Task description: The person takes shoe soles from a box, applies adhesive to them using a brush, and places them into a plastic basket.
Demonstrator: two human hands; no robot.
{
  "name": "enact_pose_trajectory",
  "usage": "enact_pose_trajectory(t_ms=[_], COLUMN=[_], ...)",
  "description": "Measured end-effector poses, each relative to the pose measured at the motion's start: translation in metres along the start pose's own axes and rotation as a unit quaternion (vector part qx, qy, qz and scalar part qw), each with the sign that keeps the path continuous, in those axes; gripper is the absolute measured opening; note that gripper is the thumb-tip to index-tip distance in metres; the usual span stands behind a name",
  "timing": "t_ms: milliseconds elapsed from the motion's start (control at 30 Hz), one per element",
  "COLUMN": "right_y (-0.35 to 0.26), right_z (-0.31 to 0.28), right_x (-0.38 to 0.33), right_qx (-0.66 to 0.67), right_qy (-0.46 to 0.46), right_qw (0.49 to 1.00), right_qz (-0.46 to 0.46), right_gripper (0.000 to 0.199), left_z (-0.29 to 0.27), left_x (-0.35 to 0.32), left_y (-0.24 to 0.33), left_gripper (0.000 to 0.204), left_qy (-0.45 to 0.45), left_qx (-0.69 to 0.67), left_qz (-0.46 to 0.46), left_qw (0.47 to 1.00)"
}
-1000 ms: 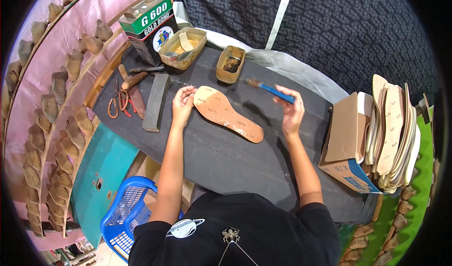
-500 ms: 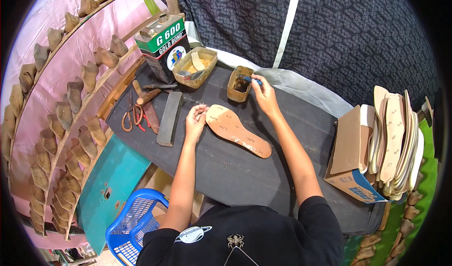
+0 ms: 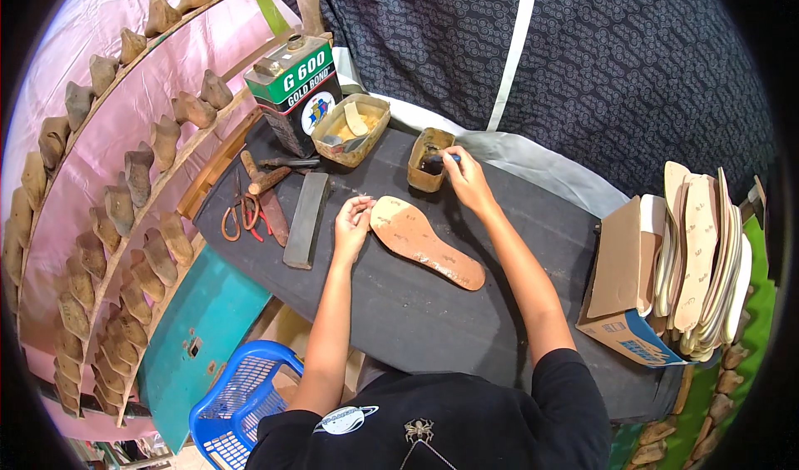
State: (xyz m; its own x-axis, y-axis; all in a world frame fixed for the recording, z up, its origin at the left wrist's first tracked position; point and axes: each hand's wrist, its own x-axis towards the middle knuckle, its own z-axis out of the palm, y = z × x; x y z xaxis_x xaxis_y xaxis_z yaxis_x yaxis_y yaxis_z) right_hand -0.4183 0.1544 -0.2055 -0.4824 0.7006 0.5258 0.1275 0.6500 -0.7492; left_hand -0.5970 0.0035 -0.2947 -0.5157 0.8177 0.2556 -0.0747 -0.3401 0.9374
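A tan shoe insole [image 3: 433,249] lies at a slant on the dark table, a wet sheen along its near edge. Beside its wide end, my left hand [image 3: 353,224] is closed, its fingertips pinched at the insole's rim. My right hand [image 3: 468,179] grips a small brush [image 3: 452,159] with a blue handle. The brush's dark end is down inside a small stained tub [image 3: 424,173], at the far side of the table; its bristles are hard to make out.
Left of the tub stand an open container [image 3: 356,141] with yellowish contents and a metal can [image 3: 298,95]. Nearer lie a grey block [image 3: 306,220], a hammer [image 3: 266,183] and scissors [image 3: 241,212]. At right, a cardboard box [image 3: 620,258] holds stacked insoles. Wooden shoe lasts [image 3: 137,174] line the left racks.
My right hand has turned and lowered the brush further into the tub. My left hand stays by the insole. The whole view has shifted slightly.
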Motion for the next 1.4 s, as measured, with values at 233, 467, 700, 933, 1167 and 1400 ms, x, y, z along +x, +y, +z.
enact_pose_trajectory(t_ms=[233,467,700,933,1167,1400], right_y=[0.000,0.006,0.019,0.023,0.014,0.012], right_z=[-0.008,0.001,0.006,0.008,0.002,0.006], right_x=[-0.004,0.005,0.003,-0.005,-0.009,-0.011], right_qx=[0.074,0.031,-0.013,0.107,0.066,0.076], right_qy=[-0.016,0.073,0.070,0.080,0.044,0.022], right_qw=[0.997,0.997,0.996,0.991,0.997,0.996], right_qz=[0.006,0.006,-0.048,-0.003,-0.001,-0.038], right_gripper=[0.028,0.027,0.025,0.024,0.029,0.032], left_z=[0.001,0.003,0.001,0.003,0.006,0.008], left_x=[0.000,-0.001,0.000,-0.001,-0.004,-0.004], left_y=[0.004,0.005,0.001,0.007,0.018,0.024], left_gripper=[0.019,0.020,0.021,0.024,0.029,0.030], left_qy=[0.002,0.005,-0.004,0.008,0.047,0.068], left_qx=[-0.009,-0.022,-0.023,-0.050,-0.079,-0.107], left_qz=[-0.023,-0.031,-0.013,-0.031,-0.052,-0.045], left_qw=[1.000,0.999,1.000,0.998,0.994,0.991])
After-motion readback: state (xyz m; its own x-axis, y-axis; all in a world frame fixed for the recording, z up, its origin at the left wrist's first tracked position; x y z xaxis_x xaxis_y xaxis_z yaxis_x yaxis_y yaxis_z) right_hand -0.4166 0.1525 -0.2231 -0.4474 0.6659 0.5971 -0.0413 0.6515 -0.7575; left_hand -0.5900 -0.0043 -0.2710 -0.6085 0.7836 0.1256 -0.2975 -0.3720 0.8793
